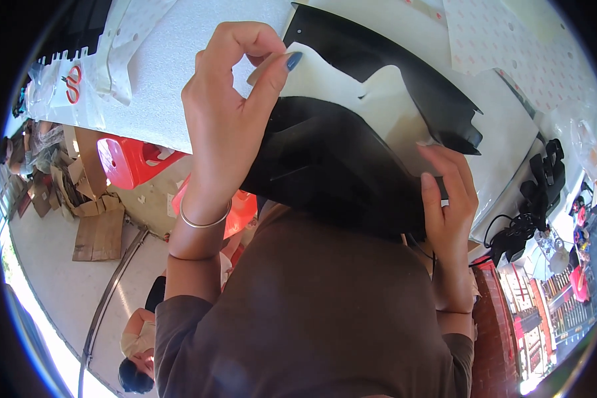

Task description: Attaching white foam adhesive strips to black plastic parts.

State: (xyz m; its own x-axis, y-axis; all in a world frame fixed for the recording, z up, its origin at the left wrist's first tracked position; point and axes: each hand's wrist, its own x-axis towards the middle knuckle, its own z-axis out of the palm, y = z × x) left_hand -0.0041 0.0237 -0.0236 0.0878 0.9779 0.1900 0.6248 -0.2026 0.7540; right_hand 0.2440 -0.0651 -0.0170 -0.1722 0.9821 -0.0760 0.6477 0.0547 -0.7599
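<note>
My left hand (pixel 235 99) pinches the upper left end of a white, wavy-edged flexible sheet (pixel 341 85) between thumb and fingers. This sheet runs across a glossy black panel (pixel 331 156) that leans toward my body, its lower edge near my shirt. My right hand (pixel 450 192) is bent at the panel's right edge, with fingertips on the lower right end of the white sheet and the thumb on the dark edge. Behind them lies another black curved part (pixel 378 50) with a notched right end, on the white-covered table (pixel 159 73).
Perforated white sheets (pixel 511 46) lie at the back right. Black straps and cables (pixel 527 212) sit at the table's right edge, near clear plastic bags (pixel 580 136). Orange-handled scissors (pixel 73 85) rest at far left. Below are a red stool (pixel 129 162), cardboard (pixel 99 232) and another person (pixel 139 338).
</note>
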